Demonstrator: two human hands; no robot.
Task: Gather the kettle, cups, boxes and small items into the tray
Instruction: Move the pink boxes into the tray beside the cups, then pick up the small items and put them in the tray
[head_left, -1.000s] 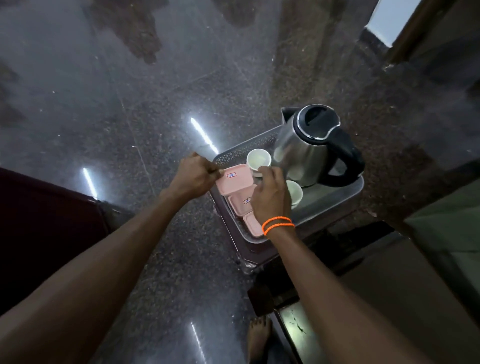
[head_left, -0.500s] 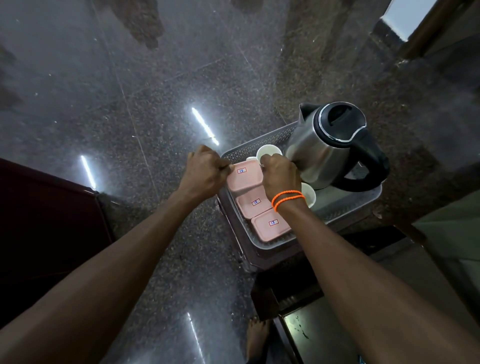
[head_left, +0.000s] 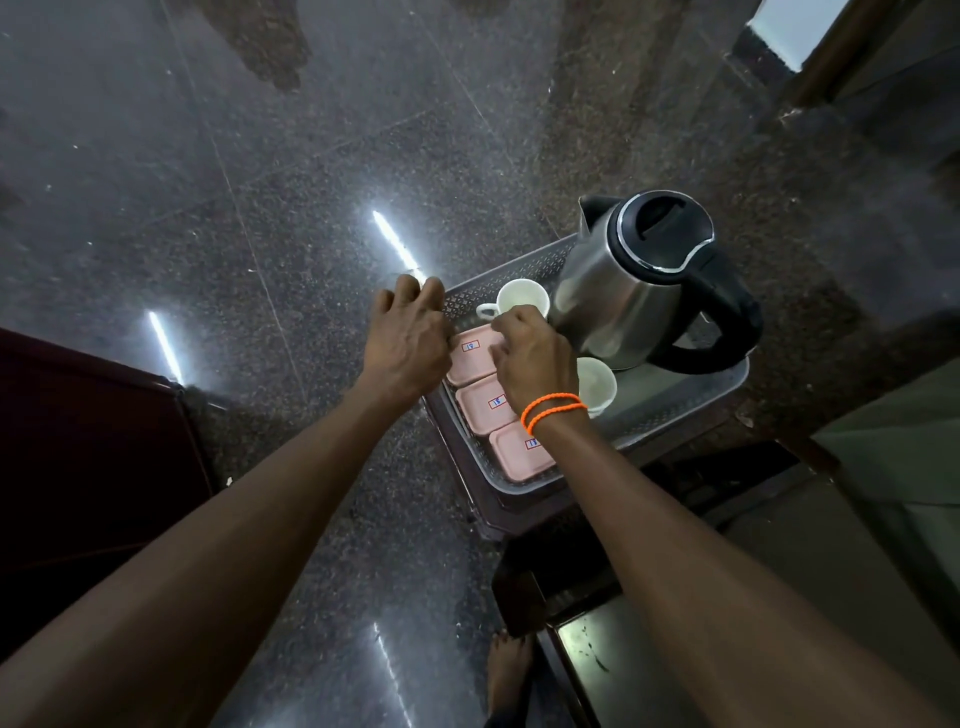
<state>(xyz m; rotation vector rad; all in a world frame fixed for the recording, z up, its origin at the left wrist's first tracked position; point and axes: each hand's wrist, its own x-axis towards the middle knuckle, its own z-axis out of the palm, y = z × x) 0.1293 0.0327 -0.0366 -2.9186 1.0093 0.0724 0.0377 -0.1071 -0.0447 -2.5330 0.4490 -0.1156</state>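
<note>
A grey perforated tray (head_left: 680, 410) holds a steel kettle (head_left: 618, 296) with a black lid and handle. It also holds two white cups, one (head_left: 522, 297) at the far side and one (head_left: 598, 383) partly behind my right wrist. Three pink boxes lie in a row along its left side: far (head_left: 469, 359), middle (head_left: 484, 410), near (head_left: 519, 453). My right hand (head_left: 537, 358) pinches the far box's right edge. My left hand (head_left: 408, 332) curls over the tray's left rim beside that box, with its fingertips hidden.
The tray rests on a small dark brown stand (head_left: 498, 514) above a polished speckled stone floor (head_left: 260, 234). A dark red piece of furniture (head_left: 78, 467) is at the left. My bare foot (head_left: 509, 670) and a metal surface (head_left: 623, 675) lie below.
The far pink box was tilted up between both hands and now lies flat in line with the other two. My left hand has shifted from the box's end towards the tray's rim.
</note>
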